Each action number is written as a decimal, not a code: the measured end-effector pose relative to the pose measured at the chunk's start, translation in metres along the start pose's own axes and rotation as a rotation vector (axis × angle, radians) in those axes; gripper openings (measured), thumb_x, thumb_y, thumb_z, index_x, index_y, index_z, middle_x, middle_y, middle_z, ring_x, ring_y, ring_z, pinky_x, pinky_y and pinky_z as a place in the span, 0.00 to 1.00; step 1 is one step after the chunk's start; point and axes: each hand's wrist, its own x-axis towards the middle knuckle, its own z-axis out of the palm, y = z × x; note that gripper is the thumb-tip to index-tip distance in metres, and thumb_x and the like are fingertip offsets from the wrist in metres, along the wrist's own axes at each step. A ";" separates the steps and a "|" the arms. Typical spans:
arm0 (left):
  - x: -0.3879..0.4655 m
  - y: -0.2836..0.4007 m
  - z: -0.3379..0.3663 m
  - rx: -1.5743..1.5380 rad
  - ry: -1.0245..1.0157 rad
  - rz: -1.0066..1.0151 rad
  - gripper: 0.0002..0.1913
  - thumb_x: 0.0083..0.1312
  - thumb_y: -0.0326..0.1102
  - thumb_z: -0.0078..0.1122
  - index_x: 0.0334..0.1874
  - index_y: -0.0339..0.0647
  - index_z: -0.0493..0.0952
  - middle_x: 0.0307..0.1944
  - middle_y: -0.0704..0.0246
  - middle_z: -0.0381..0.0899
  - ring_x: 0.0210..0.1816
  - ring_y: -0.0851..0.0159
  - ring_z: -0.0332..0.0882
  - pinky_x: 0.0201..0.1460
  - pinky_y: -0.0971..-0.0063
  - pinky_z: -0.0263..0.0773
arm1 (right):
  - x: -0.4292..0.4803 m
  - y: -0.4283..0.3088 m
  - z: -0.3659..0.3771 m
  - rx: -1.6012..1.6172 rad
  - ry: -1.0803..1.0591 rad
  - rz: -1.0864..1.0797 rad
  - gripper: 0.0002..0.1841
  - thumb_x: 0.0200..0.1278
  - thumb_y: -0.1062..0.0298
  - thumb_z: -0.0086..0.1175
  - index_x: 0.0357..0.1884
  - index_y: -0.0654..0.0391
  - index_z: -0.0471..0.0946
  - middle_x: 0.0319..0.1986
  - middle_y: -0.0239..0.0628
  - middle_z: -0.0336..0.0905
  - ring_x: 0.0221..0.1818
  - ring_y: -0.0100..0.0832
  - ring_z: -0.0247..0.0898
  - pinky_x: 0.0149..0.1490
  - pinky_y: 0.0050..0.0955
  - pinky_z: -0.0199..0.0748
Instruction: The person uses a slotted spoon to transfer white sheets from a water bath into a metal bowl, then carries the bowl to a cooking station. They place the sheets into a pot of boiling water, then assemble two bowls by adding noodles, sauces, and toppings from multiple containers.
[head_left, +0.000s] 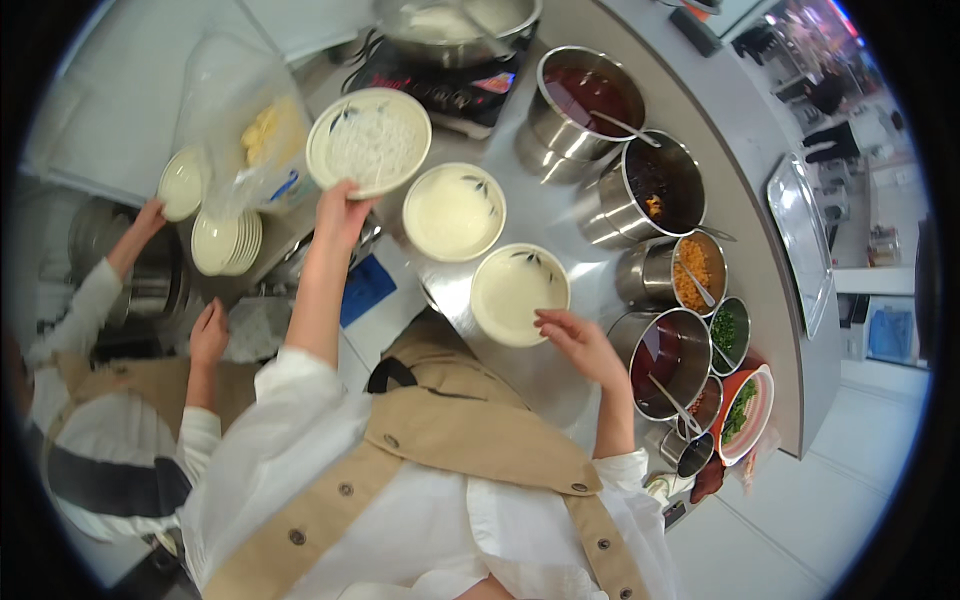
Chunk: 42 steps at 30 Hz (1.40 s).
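Observation:
My left hand (349, 214) grips the near rim of a cream bowl (369, 142) with a leaf pattern, which holds white noodles. Beside it on the steel counter stands a cream bowl (454, 212) with no food I can make out. Another cream bowl (517, 294) stands nearer to me; at its right rim is my right hand (577, 341), fingers apart, seemingly touching or just over the edge. To the right are steel pots, the nearest a pot of dark red liquid (670, 364) with a ladle in it.
Along the counter stand a pot of red broth (592, 94), a pot of dark sauce (664, 184), a pot of orange bits (694, 274), chopped greens (724, 330) and a red colander (750, 416). A pan (457, 37) sits on an induction cooker (442, 90). At left, a co-worker's hand (152, 214) holds a bowl near stacked bowls (225, 244).

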 end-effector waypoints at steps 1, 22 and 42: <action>-0.030 0.002 0.023 0.024 -0.030 0.012 0.31 0.61 0.21 0.45 0.70 0.30 0.57 0.67 0.51 0.65 0.66 0.46 0.67 0.65 0.50 0.71 | 0.014 -0.016 -0.015 0.055 0.077 -0.012 0.16 0.71 0.64 0.54 0.55 0.62 0.79 0.43 0.35 0.83 0.47 0.24 0.76 0.56 0.25 0.71; -0.025 -0.083 0.134 0.062 -0.185 -0.445 0.27 0.65 0.38 0.57 0.65 0.35 0.67 0.60 0.62 0.76 0.60 0.61 0.76 0.63 0.64 0.70 | 0.318 -0.103 -0.192 0.143 0.811 -0.354 0.16 0.60 0.58 0.65 0.38 0.63 0.85 0.30 0.39 0.85 0.32 0.24 0.80 0.38 0.23 0.76; 0.027 -0.094 0.152 0.116 -0.266 -0.501 0.28 0.70 0.54 0.54 0.66 0.43 0.70 0.60 0.67 0.78 0.60 0.63 0.76 0.61 0.64 0.72 | 0.253 -0.084 -0.172 0.156 0.500 -0.352 0.13 0.69 0.63 0.55 0.44 0.64 0.84 0.31 0.34 0.83 0.34 0.22 0.77 0.43 0.21 0.76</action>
